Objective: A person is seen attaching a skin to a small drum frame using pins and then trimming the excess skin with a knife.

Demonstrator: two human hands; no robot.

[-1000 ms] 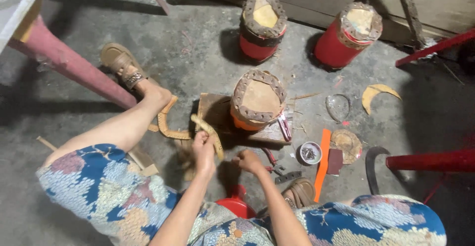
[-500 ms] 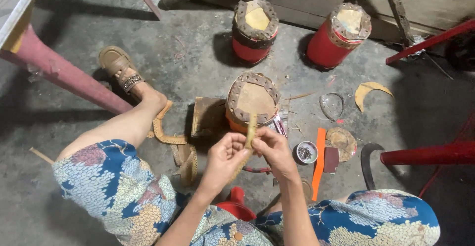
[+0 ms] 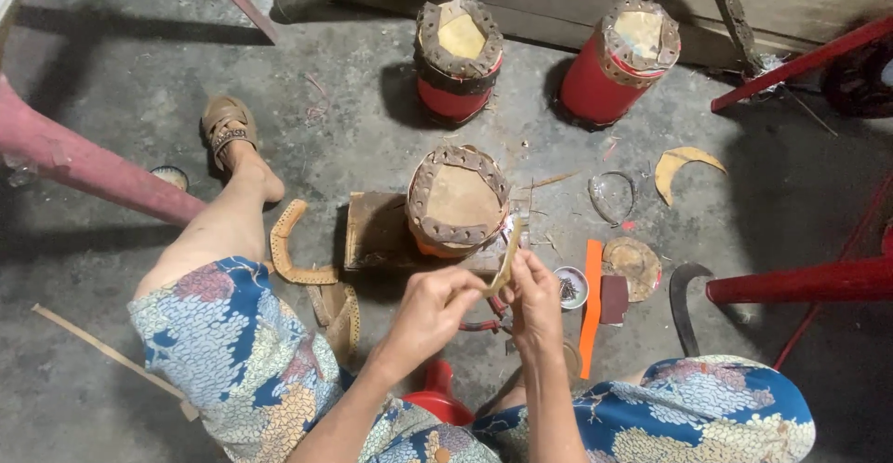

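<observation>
1. Hide strip (image 3: 507, 260), thin and tan, held up between both hands just in front of the small drum (image 3: 458, 201) on its wooden block (image 3: 377, 232); upper end close to the drum's laced rim, perhaps touching it, hard to tell from above.
2. Left hand (image 3: 430, 309) closed in a narrow grip on the strip's lower end, thumb and forefinger pinching.
3. Right hand (image 3: 537, 297) closed too, fingers wrapped on the strip's middle just beside the left.
4. Likely light, and flexible rather than limp: stands bent in a shallow curve without flopping, so probably stiffish dried hide.
5. Best taken by the flat faces, pinched near the end being worked; edges narrow and likely to twist if gripped loosely.
6. Little risk of breaking; more risk of slipping through dry fingers under a pull.
7. Similar punched bands (image 3: 290, 251) lying on the concrete floor (image 3: 139, 351) by the left knee.
8. Small dish of tacks (image 3: 569, 287), orange strip (image 3: 592, 307) and curved blade (image 3: 682, 303) near the right hand; two red drums (image 3: 456, 58) farther off.
</observation>
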